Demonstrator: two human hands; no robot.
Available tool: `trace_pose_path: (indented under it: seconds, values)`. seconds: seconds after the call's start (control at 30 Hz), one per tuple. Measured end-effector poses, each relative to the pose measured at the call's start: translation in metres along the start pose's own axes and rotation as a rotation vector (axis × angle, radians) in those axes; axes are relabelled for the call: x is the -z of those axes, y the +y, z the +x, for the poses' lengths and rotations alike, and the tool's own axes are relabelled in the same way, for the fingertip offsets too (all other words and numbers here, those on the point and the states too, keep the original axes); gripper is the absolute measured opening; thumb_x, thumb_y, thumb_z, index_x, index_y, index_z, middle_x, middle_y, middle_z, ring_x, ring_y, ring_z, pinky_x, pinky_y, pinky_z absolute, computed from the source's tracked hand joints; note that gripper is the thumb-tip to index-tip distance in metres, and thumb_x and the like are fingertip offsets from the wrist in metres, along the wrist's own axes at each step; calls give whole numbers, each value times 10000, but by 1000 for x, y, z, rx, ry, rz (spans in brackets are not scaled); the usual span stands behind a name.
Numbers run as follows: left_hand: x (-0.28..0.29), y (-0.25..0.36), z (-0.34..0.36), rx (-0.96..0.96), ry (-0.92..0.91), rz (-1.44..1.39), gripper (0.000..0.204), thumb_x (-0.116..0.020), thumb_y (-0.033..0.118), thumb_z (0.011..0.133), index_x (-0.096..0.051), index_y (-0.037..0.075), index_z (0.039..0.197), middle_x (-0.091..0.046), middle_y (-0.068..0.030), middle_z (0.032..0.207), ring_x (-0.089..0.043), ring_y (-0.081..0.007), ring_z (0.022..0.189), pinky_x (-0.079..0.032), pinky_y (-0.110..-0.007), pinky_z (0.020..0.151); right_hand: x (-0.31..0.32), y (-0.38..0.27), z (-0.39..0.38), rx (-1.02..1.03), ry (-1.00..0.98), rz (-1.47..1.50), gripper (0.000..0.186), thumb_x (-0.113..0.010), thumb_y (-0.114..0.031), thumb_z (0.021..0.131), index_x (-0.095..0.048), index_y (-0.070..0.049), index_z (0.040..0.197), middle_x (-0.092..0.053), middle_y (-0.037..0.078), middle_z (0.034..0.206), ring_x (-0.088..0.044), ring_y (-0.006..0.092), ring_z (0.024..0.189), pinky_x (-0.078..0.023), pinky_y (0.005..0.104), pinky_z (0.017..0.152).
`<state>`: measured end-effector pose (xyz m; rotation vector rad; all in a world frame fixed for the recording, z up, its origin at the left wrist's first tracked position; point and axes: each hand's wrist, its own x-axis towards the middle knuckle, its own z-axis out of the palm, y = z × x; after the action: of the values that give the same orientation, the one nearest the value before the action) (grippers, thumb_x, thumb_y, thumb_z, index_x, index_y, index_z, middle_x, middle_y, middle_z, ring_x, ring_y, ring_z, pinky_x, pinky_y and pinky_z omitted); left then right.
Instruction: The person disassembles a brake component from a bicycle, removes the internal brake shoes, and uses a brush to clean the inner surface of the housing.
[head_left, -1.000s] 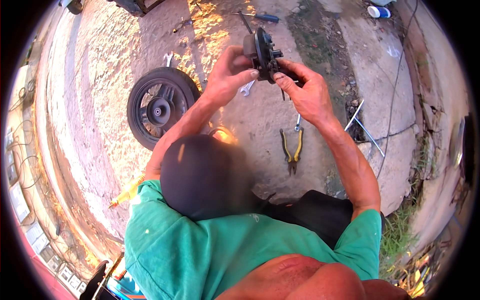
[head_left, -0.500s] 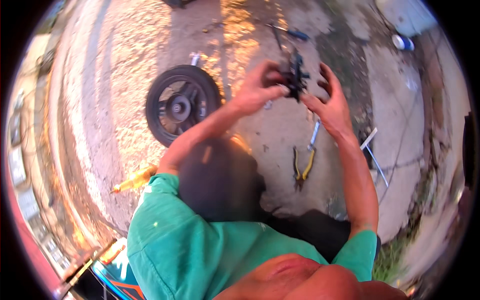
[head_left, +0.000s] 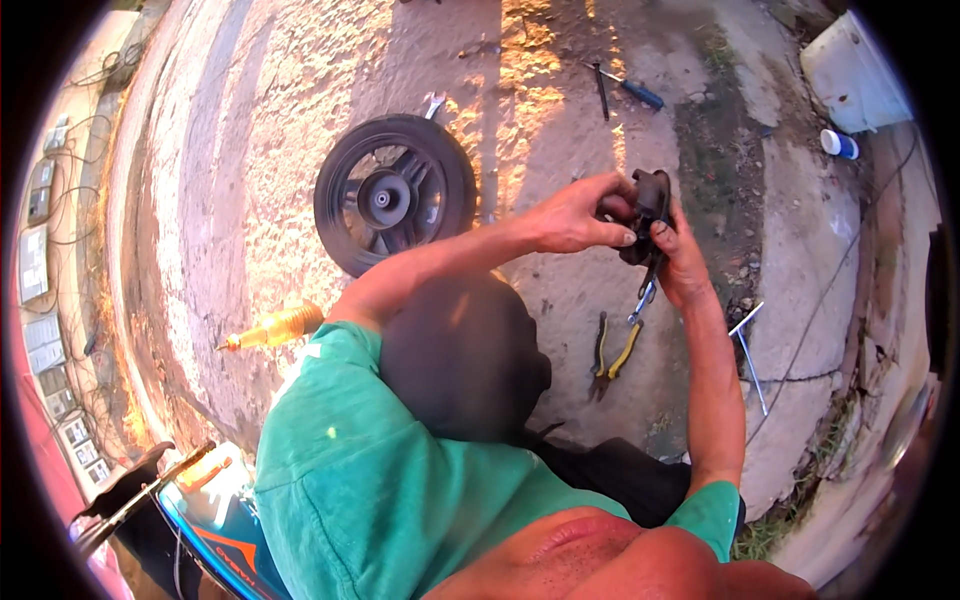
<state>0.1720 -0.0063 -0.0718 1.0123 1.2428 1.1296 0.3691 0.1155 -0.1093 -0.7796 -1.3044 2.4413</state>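
Well to my left, a yellow bottle (head_left: 275, 327) lies near my sleeve, and past it, farther off, the wheel (head_left: 385, 198) lies flat on the concrete, a far wrench (head_left: 434, 105) just beyond its far edge. Next comes my left hand (head_left: 590, 215), fingers curled and thumb set against the left side of a dark part (head_left: 652, 205), pinching it. Below, nearer me, the pliers (head_left: 604, 376) lie with their handles spread and pointing away; a near wrench (head_left: 641, 303) sits close beyond them, and I can't tell whether the piece hanging off the part touches it. Well beyond the part lie a dark rod (head_left: 601, 92) and a screwdriver (head_left: 642, 94). The part itself is up between my two hands, tilted nearly edge-on. My right hand (head_left: 685, 262) grips its right side, thumb across the front; the fingers behind are hidden. I judge the step in hand to be turning and checking the part by feel, with no tool in either hand. A next move would call for one hand holding firm before the other shifts, since pieces stick out of it. Farther right lie a T-bar (head_left: 752, 370) and, far off, a tub (head_left: 848, 148).
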Motion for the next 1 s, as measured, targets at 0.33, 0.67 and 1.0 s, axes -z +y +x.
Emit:
trace_pose_path:
  seconds: [0.33,0.67,1.0]
  values:
    - [160,-49,-150,265,722,528,391,-700,163,973,-635,-28,1308,-716,-131,1192,-675,-201,1093,-531,-324,984,18,3,4,-44,-66,27,939,-770,-534,874,-316,-174,1613,-535,67,1476,-603,245,1275,-610,450,926]
    - [136,-27,-101,112,609,264,322,-655,163,1004,-689,-8,1275,-745,-94,1164,-670,-152,1084,-522,-308,963,-11,-29,57,48,-86,-17,988,-829,-343,861,-261,-74,1624,-587,94,1344,-642,190,1149,-536,363,995]
    - [134,-14,28,-30,137,-213,607,-578,153,1014,-363,-13,1557,-561,-126,1430,-589,-238,1266,-516,-363,996,-81,-79,124,97,56,-410,1212,-945,-267,682,-229,-130,1650,-480,182,1491,-534,257,1310,-491,386,1068]
